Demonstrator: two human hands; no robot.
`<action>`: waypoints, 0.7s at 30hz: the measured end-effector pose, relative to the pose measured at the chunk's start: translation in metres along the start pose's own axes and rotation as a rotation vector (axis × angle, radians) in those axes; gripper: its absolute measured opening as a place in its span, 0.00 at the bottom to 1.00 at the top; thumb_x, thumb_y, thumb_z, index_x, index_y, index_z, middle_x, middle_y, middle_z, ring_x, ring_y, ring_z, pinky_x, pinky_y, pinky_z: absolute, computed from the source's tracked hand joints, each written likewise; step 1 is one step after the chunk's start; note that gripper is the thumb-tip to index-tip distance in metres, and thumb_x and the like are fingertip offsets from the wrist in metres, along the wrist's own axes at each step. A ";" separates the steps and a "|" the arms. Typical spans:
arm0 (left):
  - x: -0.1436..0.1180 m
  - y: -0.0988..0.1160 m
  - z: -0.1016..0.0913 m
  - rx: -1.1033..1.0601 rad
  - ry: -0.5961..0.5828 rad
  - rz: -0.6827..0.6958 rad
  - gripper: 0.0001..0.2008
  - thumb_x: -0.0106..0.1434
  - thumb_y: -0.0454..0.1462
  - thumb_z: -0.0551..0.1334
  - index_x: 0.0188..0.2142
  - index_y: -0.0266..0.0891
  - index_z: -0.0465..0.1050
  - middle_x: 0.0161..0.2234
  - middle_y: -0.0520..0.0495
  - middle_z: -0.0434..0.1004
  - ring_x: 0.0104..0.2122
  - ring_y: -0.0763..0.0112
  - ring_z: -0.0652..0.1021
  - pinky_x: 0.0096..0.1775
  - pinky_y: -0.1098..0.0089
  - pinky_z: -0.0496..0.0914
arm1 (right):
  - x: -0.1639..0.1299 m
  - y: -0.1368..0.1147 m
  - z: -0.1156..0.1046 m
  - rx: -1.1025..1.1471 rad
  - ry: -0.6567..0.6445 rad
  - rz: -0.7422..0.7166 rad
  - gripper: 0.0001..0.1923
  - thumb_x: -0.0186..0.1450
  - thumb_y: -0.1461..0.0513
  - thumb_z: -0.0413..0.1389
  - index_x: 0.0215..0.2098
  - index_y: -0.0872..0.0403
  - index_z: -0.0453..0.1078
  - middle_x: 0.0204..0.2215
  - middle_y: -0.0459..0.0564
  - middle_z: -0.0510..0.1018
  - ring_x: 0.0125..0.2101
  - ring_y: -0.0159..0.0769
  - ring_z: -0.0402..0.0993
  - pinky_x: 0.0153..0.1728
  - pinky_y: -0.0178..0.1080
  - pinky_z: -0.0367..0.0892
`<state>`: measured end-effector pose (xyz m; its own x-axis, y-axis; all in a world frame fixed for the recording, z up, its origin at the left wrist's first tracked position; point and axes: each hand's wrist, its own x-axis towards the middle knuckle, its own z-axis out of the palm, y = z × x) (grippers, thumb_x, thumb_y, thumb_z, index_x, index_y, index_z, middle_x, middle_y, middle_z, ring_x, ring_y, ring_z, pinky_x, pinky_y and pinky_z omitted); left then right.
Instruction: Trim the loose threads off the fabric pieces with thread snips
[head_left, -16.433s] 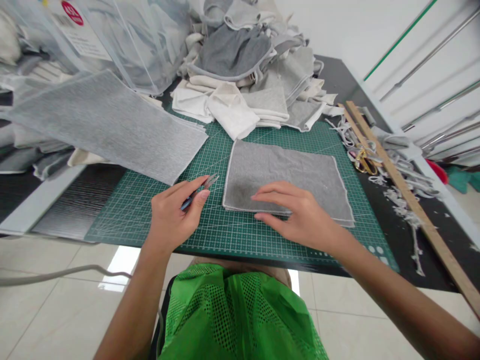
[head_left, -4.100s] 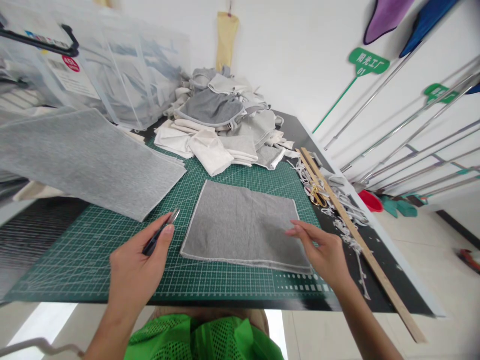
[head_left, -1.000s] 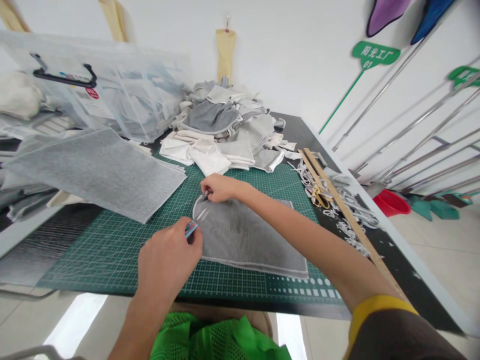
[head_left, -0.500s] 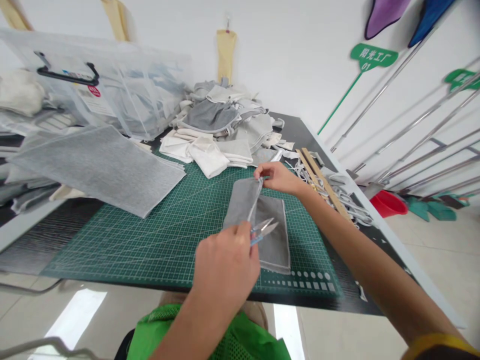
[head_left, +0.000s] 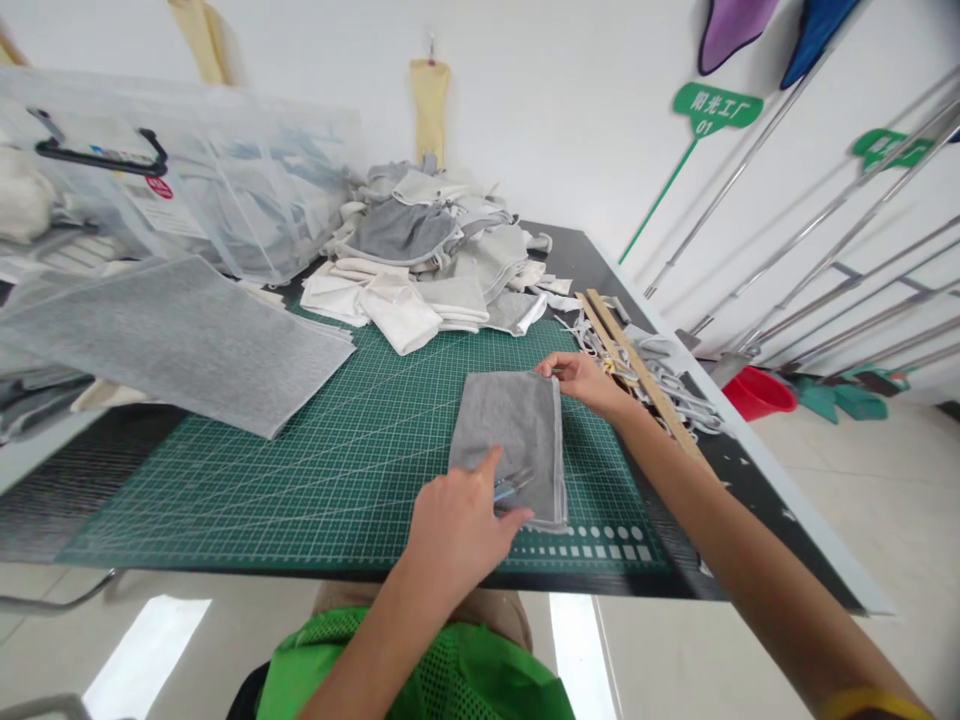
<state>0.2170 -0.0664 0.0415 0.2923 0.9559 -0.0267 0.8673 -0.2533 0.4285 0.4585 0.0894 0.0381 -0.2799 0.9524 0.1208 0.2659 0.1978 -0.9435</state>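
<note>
Folded cloth on cutting mat; fabric pile behind, fabric sheet left, wooden ruler right on bench.

You are in a sewing or textile workshop. Your bench carries a green gridded cutting mat, and behind it lies a heap of grey and white cloth pieces. A clear plastic bin is packed with more fabric, cloth offcuts lie beside a wooden ruler, metal rods lean on the wall, and a green sign hangs there.
</note>
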 end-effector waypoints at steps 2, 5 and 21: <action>-0.003 -0.004 0.000 0.015 -0.034 0.057 0.40 0.58 0.54 0.69 0.65 0.44 0.64 0.37 0.38 0.84 0.38 0.46 0.84 0.39 0.54 0.76 | 0.000 0.004 0.002 0.036 0.011 0.036 0.12 0.49 0.60 0.67 0.26 0.54 0.69 0.29 0.46 0.78 0.33 0.34 0.74 0.38 0.38 0.70; -0.006 -0.001 0.005 0.035 -0.061 0.104 0.34 0.60 0.51 0.68 0.63 0.44 0.69 0.36 0.38 0.84 0.37 0.47 0.84 0.38 0.55 0.77 | -0.001 0.010 0.000 0.062 0.007 0.100 0.12 0.48 0.61 0.67 0.27 0.54 0.69 0.29 0.46 0.78 0.31 0.33 0.74 0.34 0.36 0.70; -0.008 -0.013 0.012 0.036 -0.151 0.285 0.22 0.66 0.36 0.61 0.59 0.53 0.73 0.41 0.46 0.85 0.38 0.56 0.84 0.41 0.58 0.78 | -0.035 0.015 -0.010 -0.390 0.425 0.262 0.14 0.56 0.60 0.60 0.40 0.56 0.76 0.36 0.56 0.82 0.32 0.42 0.79 0.39 0.48 0.76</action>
<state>0.2081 -0.0723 0.0256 0.5797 0.8136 -0.0453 0.7549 -0.5154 0.4055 0.4817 0.0615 0.0225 0.2096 0.9738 0.0881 0.6146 -0.0611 -0.7864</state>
